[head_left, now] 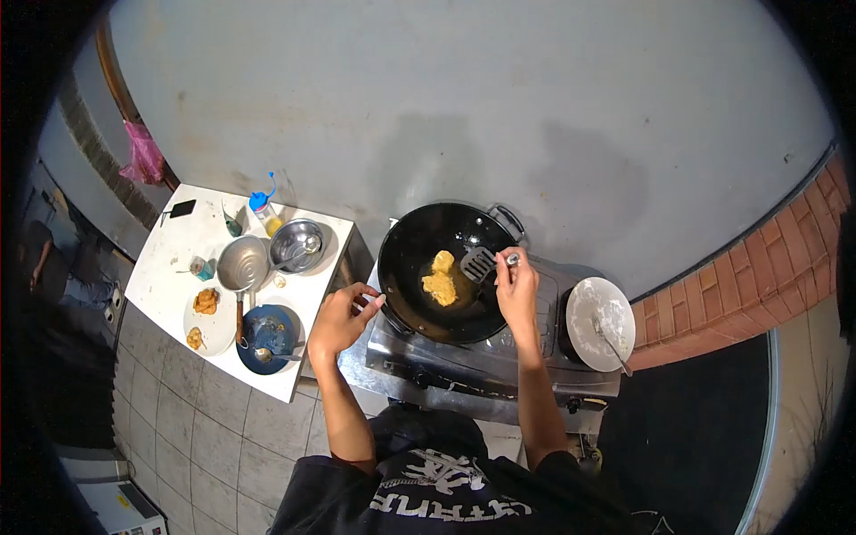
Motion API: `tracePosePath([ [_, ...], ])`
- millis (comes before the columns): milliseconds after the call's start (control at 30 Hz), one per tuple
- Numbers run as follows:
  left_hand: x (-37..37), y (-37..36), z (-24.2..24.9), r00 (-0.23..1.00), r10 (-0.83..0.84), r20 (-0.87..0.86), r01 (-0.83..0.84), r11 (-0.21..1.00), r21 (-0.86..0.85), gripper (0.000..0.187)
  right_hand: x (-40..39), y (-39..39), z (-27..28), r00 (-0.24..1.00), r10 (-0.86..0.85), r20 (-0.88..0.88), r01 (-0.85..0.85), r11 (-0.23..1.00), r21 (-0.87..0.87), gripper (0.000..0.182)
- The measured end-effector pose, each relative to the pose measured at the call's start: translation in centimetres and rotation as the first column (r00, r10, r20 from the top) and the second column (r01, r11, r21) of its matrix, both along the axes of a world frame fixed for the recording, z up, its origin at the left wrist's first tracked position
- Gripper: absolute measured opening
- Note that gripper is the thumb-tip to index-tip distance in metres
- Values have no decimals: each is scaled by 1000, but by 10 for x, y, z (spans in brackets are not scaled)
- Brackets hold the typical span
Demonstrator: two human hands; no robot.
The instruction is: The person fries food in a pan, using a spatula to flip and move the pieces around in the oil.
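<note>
A black wok sits on the gas stove. Golden battered food lies in oil near its middle. My right hand is closed around the handle of a slotted spatula, whose blade is inside the wok just right of the food. At the wok's left rim is my left hand, its fingertips close together by the rim. Whether they hold the rim or something small is too fine to tell.
On the white table at left are a plate of fried pieces, a blue bowl, a saucepan, a metal bowl and a blue-capped bottle. A floury bowl sits right of the wok. A person is at far left.
</note>
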State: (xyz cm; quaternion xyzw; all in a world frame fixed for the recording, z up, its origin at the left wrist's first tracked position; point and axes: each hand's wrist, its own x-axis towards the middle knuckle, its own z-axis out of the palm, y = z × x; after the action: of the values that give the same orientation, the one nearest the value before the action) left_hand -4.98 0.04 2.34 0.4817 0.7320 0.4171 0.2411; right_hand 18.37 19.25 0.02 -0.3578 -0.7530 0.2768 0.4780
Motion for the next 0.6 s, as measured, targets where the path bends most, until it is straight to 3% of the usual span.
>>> tracePosePath([
  [233, 3, 5, -5, 1000, -20, -10, 20, 999, -48, 32, -7, -5, -3, 996, 81, 25, -78, 991, -104, 8],
  [433, 4, 2, -1, 997, -49, -64, 41, 993, -110, 32, -17, -6, -2, 993, 118, 7, -117, 990, -84, 8],
  [600, 0, -3, -8, 1000, -27, -5, 26, 990, -138, 32, -23, -8, 3, 993, 114, -34, -117, 987, -111, 8],
])
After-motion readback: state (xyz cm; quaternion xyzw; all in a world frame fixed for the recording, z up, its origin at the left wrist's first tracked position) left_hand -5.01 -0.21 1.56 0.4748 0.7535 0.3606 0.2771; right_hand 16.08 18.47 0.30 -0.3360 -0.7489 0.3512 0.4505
